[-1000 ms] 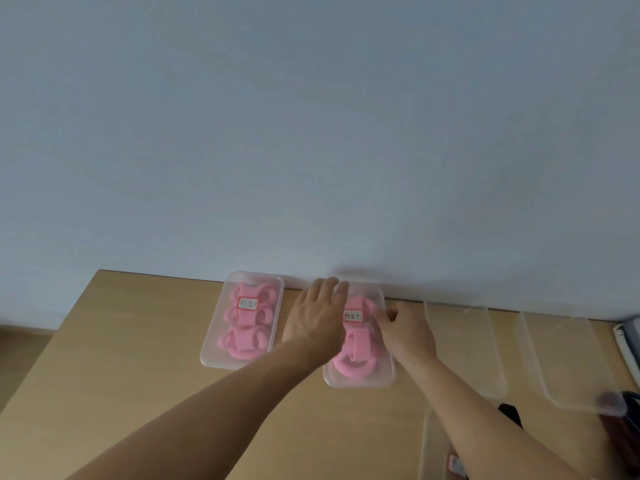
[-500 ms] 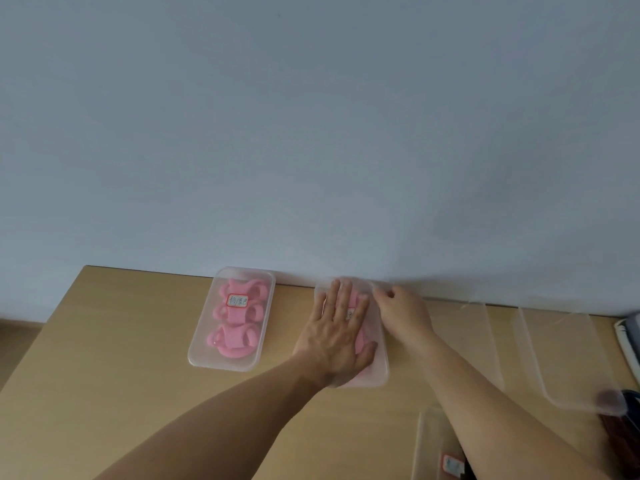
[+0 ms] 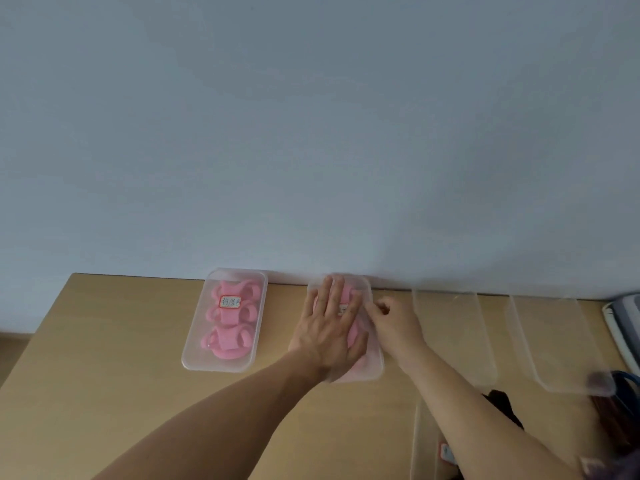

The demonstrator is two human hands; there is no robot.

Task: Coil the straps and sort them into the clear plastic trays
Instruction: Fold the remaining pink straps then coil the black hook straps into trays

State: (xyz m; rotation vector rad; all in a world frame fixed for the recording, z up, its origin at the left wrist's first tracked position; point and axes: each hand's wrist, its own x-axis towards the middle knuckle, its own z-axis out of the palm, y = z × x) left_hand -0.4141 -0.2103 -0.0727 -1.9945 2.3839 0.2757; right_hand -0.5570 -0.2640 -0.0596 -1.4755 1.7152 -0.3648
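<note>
Two clear plastic trays stand against the wall on the wooden table. The left tray (image 3: 194, 355) is covered and holds coiled pink straps (image 3: 227, 336) under a red-edged label (image 3: 230, 302). My left hand (image 3: 329, 327) lies flat with straight fingers on the clear lid of the second tray (image 3: 376, 362), pressing it down. Pink straps (image 3: 358, 367) show through the lid below my palm. My right hand (image 3: 394, 322) is at that tray's right edge, its curled fingers pinching the lid's rim.
Two empty clear trays (image 3: 453, 341) (image 3: 554, 344) lie to the right along the wall. Another clear tray (image 3: 424, 441) with a small label sits near my right forearm, next to a dark object (image 3: 502, 407). A striped thing (image 3: 627, 317) is at the far right edge.
My left hand went from hovering over the second tray to lying flat on its lid. My right hand slid from the far corner down along the right rim.
</note>
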